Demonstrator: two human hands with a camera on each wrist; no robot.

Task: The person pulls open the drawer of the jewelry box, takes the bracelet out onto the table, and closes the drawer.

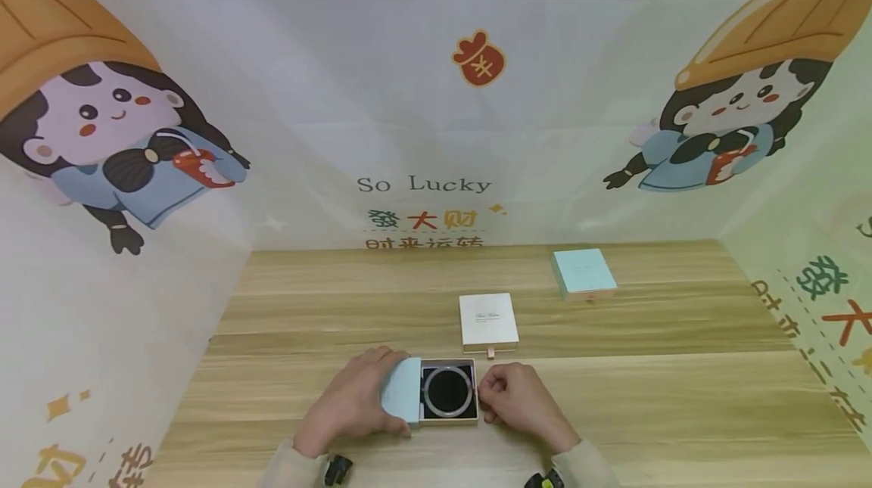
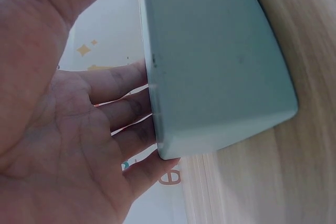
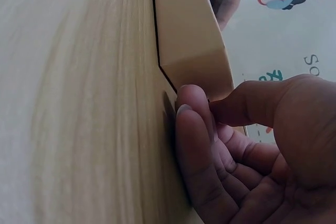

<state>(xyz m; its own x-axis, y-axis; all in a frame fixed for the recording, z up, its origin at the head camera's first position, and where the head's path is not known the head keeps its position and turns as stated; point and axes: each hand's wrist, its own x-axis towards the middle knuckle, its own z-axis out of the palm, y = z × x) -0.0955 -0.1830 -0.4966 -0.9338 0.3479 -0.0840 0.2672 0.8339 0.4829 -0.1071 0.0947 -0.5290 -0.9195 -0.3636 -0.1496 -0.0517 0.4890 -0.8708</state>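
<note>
A light blue box sleeve lies on the table, its drawer slid out to the right. In the black-lined drawer sits a silvery ring-shaped piece, like a bangle, round a dark centre. My left hand grips the sleeve across its width, thumb on the near side; the left wrist view has its fingers along one face of the sleeve. At the drawer's right end my right hand pinches with thumb and forefinger at the pull tab, mostly hidden by the fingers. The drawer's tan outside shows close up.
A white drawer box with a small pink tab stands just behind the open box. Farther back to the right is another light blue box. The wooden table meets printed cloth walls at the back and sides.
</note>
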